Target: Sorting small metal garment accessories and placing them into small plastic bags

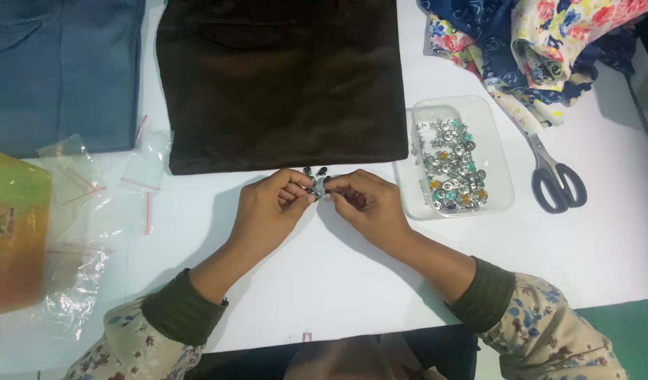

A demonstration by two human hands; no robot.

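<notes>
We have both hands meeting at the middle of the white worktop (338,260), just below the lower hem of the dark brown fabric panel (281,84). Our left hand (271,211) and right hand (369,204) each pinch the same small cluster of metal snap buttons (317,181), fingertips pressed together on it from either side, so the cluster sits squarely between the two grips, at 3 o'clock from the left and at 9 o'clock from the right. Neither hand is clearly nearer; both touch it. The cluster is too small for us to read a firm long axis, though it seems to spread roughly from 9 to 3, and we cannot tell which way the pieces face. The clear plastic tray (496,165) of more snaps lies at 3 o'clock from the right hand, near it, with the scissors (556,179) beyond. Empty clear bags (92,204) lie at 9 o'clock.
</notes>
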